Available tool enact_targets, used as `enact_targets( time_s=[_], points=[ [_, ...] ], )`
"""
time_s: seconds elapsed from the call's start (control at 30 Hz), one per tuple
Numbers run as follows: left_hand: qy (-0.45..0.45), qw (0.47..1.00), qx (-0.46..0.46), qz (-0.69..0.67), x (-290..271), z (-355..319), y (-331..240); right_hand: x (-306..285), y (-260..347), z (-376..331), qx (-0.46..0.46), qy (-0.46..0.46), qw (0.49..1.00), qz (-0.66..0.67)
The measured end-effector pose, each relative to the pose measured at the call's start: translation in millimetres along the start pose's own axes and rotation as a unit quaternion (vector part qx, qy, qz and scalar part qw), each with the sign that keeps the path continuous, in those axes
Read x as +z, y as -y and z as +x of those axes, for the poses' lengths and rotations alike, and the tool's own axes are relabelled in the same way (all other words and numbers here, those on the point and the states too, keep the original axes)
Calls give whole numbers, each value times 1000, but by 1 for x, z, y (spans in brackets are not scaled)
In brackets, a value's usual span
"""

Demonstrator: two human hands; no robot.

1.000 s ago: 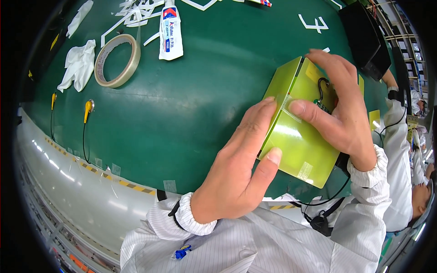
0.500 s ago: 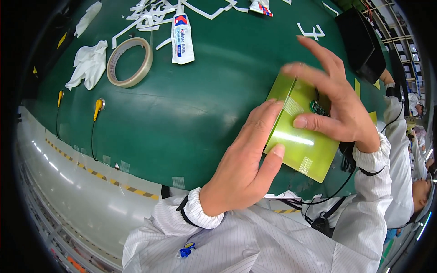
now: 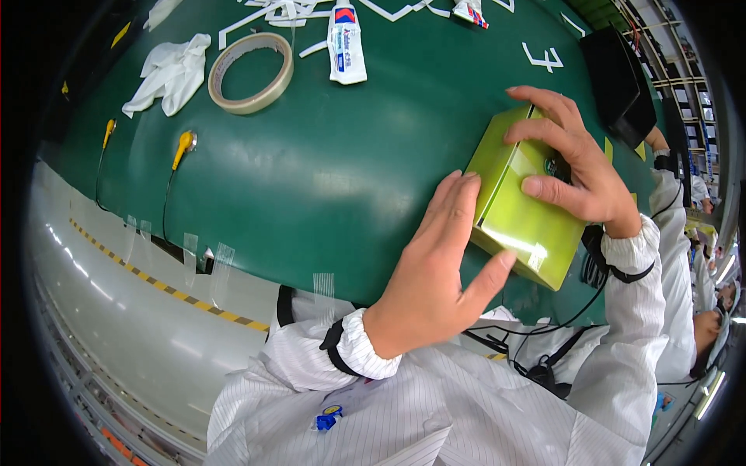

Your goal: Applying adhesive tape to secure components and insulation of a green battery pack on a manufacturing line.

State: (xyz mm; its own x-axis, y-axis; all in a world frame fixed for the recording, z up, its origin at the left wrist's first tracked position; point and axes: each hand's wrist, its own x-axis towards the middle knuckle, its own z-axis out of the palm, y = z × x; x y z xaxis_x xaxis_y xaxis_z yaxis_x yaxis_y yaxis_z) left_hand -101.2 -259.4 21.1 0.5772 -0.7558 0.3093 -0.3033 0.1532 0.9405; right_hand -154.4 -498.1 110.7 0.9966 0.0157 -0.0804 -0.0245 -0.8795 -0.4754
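Observation:
A glossy yellow-green box (image 3: 519, 227) made of flat panels sits at the right, with a long seam along its top left edge. My left hand (image 3: 443, 260) lies against its left side, fingers stretched along the panel and thumb at the near corner, bracing it. My right hand (image 3: 579, 167) curls over the far part, fingertips on the seam edge and thumb pressed on the top panel. A small dark round part (image 3: 552, 166) on the box shows partly beneath that hand. Clear tape (image 3: 537, 256) is stuck near the box's near end.
A tape roll (image 3: 227, 101), a white tube (image 3: 346, 58) and a crumpled white glove (image 3: 172, 75) lie on the green mat (image 3: 334, 179). White strips (image 3: 287, 11) are heaped behind. Two yellow clip leads (image 3: 183, 147) hang at the left edge. Black cables (image 3: 571, 326) run beside my right forearm; a co-worker's sleeve (image 3: 667, 202) is beyond.
My right fingers have come down from the air onto the box's seam edge. The box has turned or tilted so more of its sides shows. My left thumb has shifted to the near corner.

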Motion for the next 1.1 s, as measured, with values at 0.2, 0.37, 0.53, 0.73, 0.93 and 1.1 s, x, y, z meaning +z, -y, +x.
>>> enact_targets(
  time_s=[0.2, 0.37, 0.53, 0.73, 0.93, 1.1],
  points=[
    [-52, 998, -10, -45, 1, -5, 3, -2, 6, -4, -22, -41, 998, -35],
    [-64, 996, 20, -66, 7, -6, 7, 6, 47, -10, -77, -64, 980, -175],
    [-84, 996, 22, -16, -3, -9, 11, 34, 63, -9, -73, -86, 963, -244],
    [-11, 980, 36, 193, -4, -31, -7, 35, 56, -11, -14, -151, 972, -179],
    [-13, 963, 40, 266, 2, -31, -7, 20, 40, -23, 70, -89, 990, -83],
    [-8, 960, 51, 276, 9, -31, -8, 32, 30, -32, 73, -122, 990, -27]
  ],
)
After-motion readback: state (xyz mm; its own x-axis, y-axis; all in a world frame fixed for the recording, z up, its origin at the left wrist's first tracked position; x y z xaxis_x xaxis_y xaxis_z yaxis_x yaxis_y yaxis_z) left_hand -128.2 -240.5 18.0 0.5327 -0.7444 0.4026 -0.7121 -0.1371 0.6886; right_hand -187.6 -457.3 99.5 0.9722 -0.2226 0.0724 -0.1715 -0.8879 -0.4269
